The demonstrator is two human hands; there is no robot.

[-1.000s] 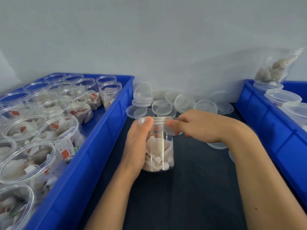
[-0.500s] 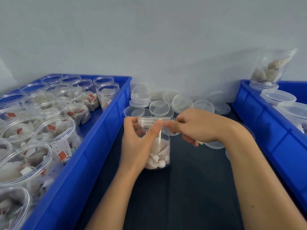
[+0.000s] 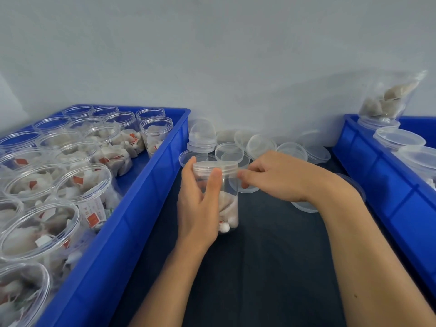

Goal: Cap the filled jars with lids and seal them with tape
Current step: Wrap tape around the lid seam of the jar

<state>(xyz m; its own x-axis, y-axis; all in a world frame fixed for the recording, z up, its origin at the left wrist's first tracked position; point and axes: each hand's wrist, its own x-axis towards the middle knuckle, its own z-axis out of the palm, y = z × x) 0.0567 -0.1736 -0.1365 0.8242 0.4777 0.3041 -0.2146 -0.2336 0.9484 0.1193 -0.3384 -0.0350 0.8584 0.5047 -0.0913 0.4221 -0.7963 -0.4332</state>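
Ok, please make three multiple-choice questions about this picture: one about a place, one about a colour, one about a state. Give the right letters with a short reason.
1. Where does the jar in the left hand stand?
A. on the dark mat between the two crates
B. inside the left crate
C. on top of the right crate

2. What colour are the crates?
A. green
B. blue
C. red

3. In what state is the held jar?
A. empty and open
B. lying on its side
C. upright, with a lid on top

Answers:
1 A: the jar rests on the mat, apart from the left crate.
2 B: both crate walls are blue, also the right crate.
3 C: a clear lid covers its mouth, and the right hand pinches at the rim.
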